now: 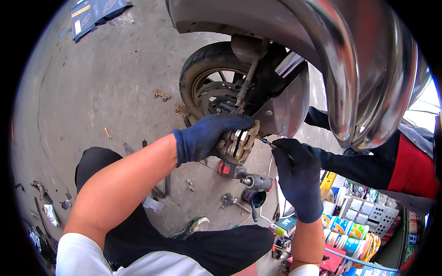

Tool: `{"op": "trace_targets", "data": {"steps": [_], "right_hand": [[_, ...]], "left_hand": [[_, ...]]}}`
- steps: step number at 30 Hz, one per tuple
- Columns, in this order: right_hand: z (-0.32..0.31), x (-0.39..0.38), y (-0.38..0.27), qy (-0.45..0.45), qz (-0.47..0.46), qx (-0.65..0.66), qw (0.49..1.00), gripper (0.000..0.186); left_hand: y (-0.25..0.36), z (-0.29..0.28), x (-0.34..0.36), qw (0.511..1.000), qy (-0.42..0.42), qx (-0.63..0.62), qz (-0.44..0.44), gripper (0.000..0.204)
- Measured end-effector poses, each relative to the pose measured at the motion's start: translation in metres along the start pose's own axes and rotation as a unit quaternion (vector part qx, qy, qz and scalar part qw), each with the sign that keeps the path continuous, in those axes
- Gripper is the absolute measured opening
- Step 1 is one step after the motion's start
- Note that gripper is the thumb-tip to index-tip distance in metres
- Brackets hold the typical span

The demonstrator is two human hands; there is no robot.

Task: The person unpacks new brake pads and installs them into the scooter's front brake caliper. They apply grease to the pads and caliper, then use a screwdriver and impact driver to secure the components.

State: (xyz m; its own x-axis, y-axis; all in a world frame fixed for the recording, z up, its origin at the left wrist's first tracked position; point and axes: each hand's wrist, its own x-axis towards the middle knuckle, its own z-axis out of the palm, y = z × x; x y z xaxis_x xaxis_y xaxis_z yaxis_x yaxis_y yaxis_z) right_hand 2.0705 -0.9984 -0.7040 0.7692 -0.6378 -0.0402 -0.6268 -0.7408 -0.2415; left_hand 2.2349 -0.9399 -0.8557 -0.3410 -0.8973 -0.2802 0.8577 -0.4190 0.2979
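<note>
Head view: left hand (207,135) in a blue glove clamps around the brake caliper (237,145) beside the scooter's wheel (202,76), steadying it so the right hand (297,172), fingers pinched shut on a thin tool (268,143), can probe its side

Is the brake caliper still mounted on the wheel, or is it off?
Off. The left hand holds the brake caliper in the air, clear of the disc, while the right hand puts a small tool to it.
</note>
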Motion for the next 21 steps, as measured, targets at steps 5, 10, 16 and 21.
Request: {"op": "trace_targets", "data": {"steps": [5,10,16,21], "right_hand": [[0.006,0.0,0.006,-0.008,0.0,0.03,1.0,0.005],[0.009,0.012,-0.004,-0.03,-0.019,-0.019,0.999,0.004],[0.012,0.014,0.006,-0.068,-0.087,-0.033,0.993,0.004],[0.011,0.017,0.012,-0.103,-0.113,-0.03,0.988,0.007]], "left_hand": [[-0.004,-0.006,0.007,1.0,0.005,-0.012,-0.017,0.038],[-0.005,-0.008,0.008,1.0,-0.022,-0.022,0.002,0.036],[-0.005,-0.01,0.007,0.999,-0.012,-0.035,-0.013,0.033],[0.002,-0.014,0.003,0.999,-0.022,-0.005,-0.031,0.032]]}}
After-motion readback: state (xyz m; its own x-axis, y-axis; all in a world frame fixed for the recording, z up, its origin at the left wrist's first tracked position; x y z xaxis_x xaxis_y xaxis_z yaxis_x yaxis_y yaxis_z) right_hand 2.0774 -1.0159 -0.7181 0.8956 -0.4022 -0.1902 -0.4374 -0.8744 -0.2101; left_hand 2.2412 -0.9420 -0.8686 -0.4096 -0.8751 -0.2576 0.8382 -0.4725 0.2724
